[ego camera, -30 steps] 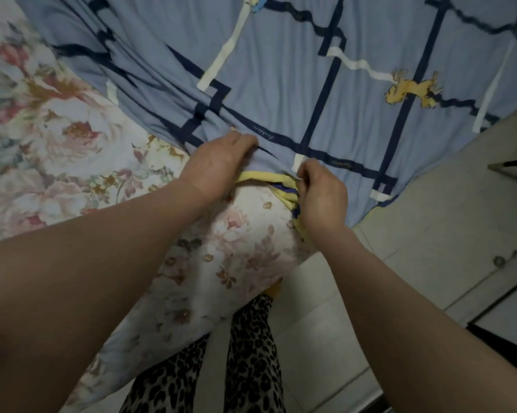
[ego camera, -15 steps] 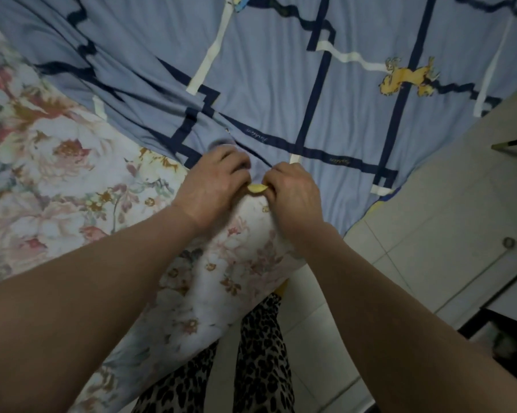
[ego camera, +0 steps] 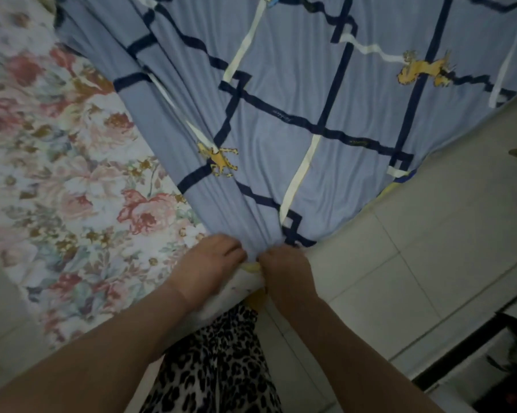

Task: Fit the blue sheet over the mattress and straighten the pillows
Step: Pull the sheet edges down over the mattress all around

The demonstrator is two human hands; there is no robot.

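Both hands meet at the near corner of the mattress (ego camera: pixel 72 180). The left hand (ego camera: pixel 209 263) and right hand (ego camera: pixel 284 266) have their fingers curled tight on the gathered corner of the sheet (ego camera: pixel 281 114), which fans out from the fingers across the bed, leaving the floral mattress bare at left.

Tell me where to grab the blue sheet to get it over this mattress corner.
Grip the blue sheet by its yellow-trimmed hem at the bunched corner, from the mattress corner side, where the left hand and right hand pinch it: the folds converge there.
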